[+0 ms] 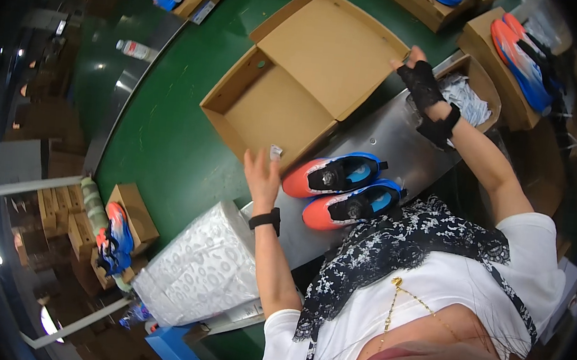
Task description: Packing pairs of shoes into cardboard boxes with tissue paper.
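An open brown cardboard shoe box (268, 98) lies in front of me, its lid (333, 42) folded back on the far right side. My left hand (261, 177) is at the box's near left wall with fingers spread. Beside its fingertips, at that wall, is a small white packet (276, 152). In a black fingerless glove, my right hand (418, 74) is at the right corner of the lid with its fingers apart; whether they touch the edge is hard to tell. Between me and the box sits a pair of orange and blue sneakers (343, 192) with black openings.
At my right stands a small carton (470, 100) of white packets. A plastic-wrapped stack of patterned white paper (200, 269) lies to the left. More boxed shoes (522, 60) stand at the far right on the green conveyor belt (162, 119). A bottle (136, 50) lies beyond the belt's edge.
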Demonstrator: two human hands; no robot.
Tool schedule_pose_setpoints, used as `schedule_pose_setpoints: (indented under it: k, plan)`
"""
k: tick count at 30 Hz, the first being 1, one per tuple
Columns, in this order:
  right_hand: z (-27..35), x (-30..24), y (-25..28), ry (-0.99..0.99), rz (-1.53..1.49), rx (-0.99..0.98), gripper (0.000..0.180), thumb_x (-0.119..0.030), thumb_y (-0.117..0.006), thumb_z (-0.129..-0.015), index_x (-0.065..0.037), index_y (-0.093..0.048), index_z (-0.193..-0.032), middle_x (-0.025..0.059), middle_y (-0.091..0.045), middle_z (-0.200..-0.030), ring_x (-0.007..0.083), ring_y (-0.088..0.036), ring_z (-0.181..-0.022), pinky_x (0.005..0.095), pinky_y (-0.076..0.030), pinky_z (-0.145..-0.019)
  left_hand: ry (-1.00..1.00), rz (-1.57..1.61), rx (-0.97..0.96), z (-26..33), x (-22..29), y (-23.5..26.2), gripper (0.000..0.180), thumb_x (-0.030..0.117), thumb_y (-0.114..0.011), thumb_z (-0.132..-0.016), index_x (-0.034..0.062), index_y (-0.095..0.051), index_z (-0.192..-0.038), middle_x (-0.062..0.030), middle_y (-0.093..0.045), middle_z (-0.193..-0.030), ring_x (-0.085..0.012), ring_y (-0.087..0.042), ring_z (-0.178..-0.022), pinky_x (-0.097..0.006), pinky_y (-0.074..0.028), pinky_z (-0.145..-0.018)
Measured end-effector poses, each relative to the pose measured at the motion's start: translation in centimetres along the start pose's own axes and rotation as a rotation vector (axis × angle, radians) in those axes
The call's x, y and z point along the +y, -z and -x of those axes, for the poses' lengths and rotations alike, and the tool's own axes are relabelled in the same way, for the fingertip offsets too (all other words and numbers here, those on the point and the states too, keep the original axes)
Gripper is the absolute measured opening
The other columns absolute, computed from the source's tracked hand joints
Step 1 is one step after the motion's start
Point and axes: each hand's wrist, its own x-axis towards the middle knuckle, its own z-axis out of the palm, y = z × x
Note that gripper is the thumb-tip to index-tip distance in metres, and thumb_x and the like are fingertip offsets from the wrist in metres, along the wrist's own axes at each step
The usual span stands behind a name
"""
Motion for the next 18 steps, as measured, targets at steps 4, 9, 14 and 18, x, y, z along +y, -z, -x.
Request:
schedule_pose_setpoints:
  k: [4, 9, 14, 18]
  plan:
    - [1.6, -3.8, -1.7, 0.52, 0.1, -0.009, 0.043, -0.022, -0.058, -0.075, -0.005, -0.044, -0.112, 0.0169, -0.042, -0.117, 0.0298, -0.04, -0.111, 0.0359, -0.033, -0.091, 0.332, 0.333, 0.333, 3.5, -2.9, 4.5, 0.026, 0.017, -0.044, -0.086, -0.0048, -0.055, -0.094, -0.016, -0.053, -0.101, -0.025, -0.051, -0.092, -0.029, -0.04, -0.078]
    - [6.4, -3.6, -8.9, 0.739, 0.271, -0.7, 0.044, -0.024, -0.055, -0.075, -0.007, -0.041, -0.114, 0.0173, -0.043, -0.116, 0.0322, -0.039, -0.11, 0.0368, -0.033, -0.091, 0.74, -0.02, 0.275, 11.3, -10.5, 9.2, 0.036, 0.026, -0.035, -0.089, -0.0026, -0.05, -0.105, -0.0182, -0.047, -0.111, -0.0297, -0.045, -0.102, -0.036, -0.034, -0.087]
    - [11.0, -4.1, -12.7, 0.785, 0.898, -1.178, 0.057, -0.031, -0.056, -0.074, -0.012, -0.035, -0.123, 0.0149, -0.044, -0.117, 0.0292, -0.041, -0.109, 0.0512, -0.027, -0.089, 1.171, -0.498, 0.088, 22.5, -14.7, 10.2, 0.047, 0.038, -0.028, -0.088, 0.0127, -0.028, -0.128, -0.0151, -0.021, -0.134, -0.03, -0.018, -0.124, -0.066, -0.018, -0.086]
    - [11.4, -4.7, -12.5, 0.801, 0.868, -1.19, 0.061, -0.03, -0.057, -0.073, -0.014, -0.031, -0.127, 0.0133, -0.045, -0.116, 0.0279, -0.04, -0.11, 0.0508, -0.024, -0.09, 1.126, -0.603, 0.161, 22.4, -14.3, 11.0, 0.037, 0.033, -0.032, -0.088, 0.0104, -0.045, -0.113, -0.016, -0.039, -0.122, -0.0289, -0.037, -0.113, -0.056, -0.035, -0.08]
